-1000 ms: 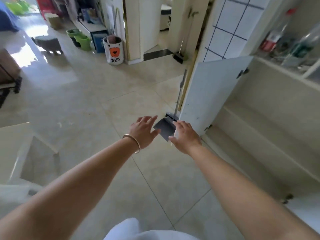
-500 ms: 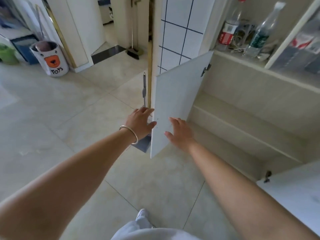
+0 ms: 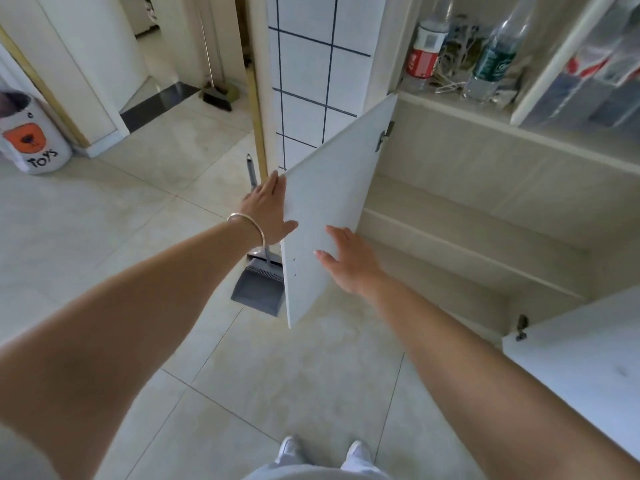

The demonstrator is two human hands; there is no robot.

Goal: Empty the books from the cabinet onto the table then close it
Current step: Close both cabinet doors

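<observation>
cabinet point(image 3: 485, 188): open, both lower shelves bare as far as i can see, no books showing in there
left door point(image 3: 329, 209): swung out partway, edge facing the camera
right door point(image 3: 581, 358): also open, cut off by the frame edge
left hand point(image 3: 266, 216): fingers straight, flat against the outer side of the left door near its top corner, bracelet point(image 3: 247, 226) on the wrist
right hand point(image 3: 349, 261): fingers spread, just in front of the door's inner face, can't tell if it actually touches
upper shelf: two plastic bottles point(image 3: 427, 46), some tangled stuff between them, too blurry to name
toys bin point(image 3: 31, 140): contents hard to make out
dustpan point(image 3: 259, 285): on the floor, half hidden behind the door
</observation>
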